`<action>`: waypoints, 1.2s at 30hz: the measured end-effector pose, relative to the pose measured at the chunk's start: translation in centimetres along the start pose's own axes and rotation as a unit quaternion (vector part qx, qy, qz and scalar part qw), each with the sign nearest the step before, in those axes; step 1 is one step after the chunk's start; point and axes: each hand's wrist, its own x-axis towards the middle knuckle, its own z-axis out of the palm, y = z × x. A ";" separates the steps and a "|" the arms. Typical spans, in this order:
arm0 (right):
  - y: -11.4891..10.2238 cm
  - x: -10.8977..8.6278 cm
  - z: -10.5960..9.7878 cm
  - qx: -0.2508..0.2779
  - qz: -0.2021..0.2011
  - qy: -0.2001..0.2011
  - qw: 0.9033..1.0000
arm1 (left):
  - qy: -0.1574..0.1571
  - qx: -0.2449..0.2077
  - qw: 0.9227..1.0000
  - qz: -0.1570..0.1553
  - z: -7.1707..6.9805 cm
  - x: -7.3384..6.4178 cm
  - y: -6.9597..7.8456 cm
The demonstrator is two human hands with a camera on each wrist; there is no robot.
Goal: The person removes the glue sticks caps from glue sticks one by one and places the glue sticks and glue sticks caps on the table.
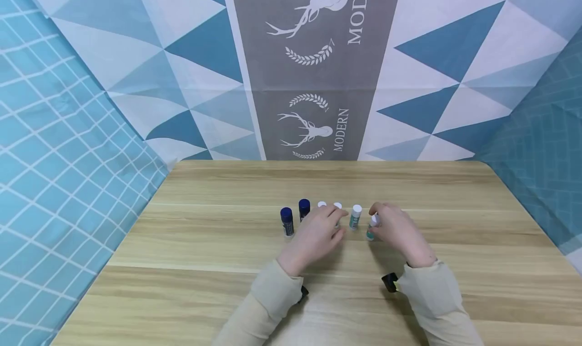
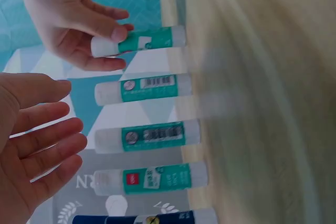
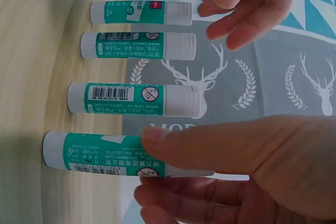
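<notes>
My right hand [image 1: 400, 230] pinches the rightmost green glue stick [image 3: 100, 153], thumb on its label and fingers on the far side. That stick stands upright, its base at the tabletop. Beside it in the row are more white-capped green glue sticks [image 2: 149, 88], [image 3: 123, 46], [image 2: 157, 178], all upright. My left hand [image 1: 317, 232] hovers with fingers spread close to the caps of the middle sticks, holding nothing, and partly hides them in the head view. At the row's left end stand two dark blue glue sticks [image 1: 287, 221], [image 1: 304, 205], the second partly behind my left hand.
The row stands on a wood-grain table [image 1: 204, 245]. A patterned cloth [image 1: 313, 73] with deer heads and triangles hangs behind the far edge. Blue checked cloth [image 1: 59, 149] lines the left side, and teal cloth [image 1: 541, 149] the right.
</notes>
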 end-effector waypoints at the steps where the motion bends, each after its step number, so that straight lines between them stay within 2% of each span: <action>1: 0.0 0.0 0.1 0.000 -0.001 -0.002 1.000 | -0.005 0.000 1.000 0.000 0.1 -0.1 0.1; 7: -0.4 -0.1 -0.1 0.022 -0.001 -0.011 1.000 | -0.012 -0.006 1.000 -0.002 0.9 -0.4 0.4; 14: -1.7 -0.7 -0.8 0.070 -0.055 0.032 0.996 | -0.006 -0.021 1.000 -0.007 1.1 -0.4 0.5; 20: -2.5 -0.9 -0.8 0.105 -0.061 0.053 0.991 | 0.027 -0.026 0.999 -0.006 0.9 -0.3 0.5; 24: -2.6 -1.0 -0.7 0.138 -0.058 0.061 0.987 | 0.069 -0.022 0.997 -0.009 0.6 -0.2 0.3; 28: -2.7 -1.0 -0.8 0.172 -0.064 0.081 0.980 | 0.099 -0.019 0.995 -0.009 0.1 -0.1 -0.2; 33: -2.8 -0.9 -0.8 0.209 -0.073 0.079 0.972 | 0.096 -0.011 0.995 -0.004 -0.6 -0.1 -0.7; 36: -2.9 -0.9 -0.9 0.215 -0.075 0.072 0.971 | 0.095 0.000 0.995 -0.001 -1.0 0.0 -0.9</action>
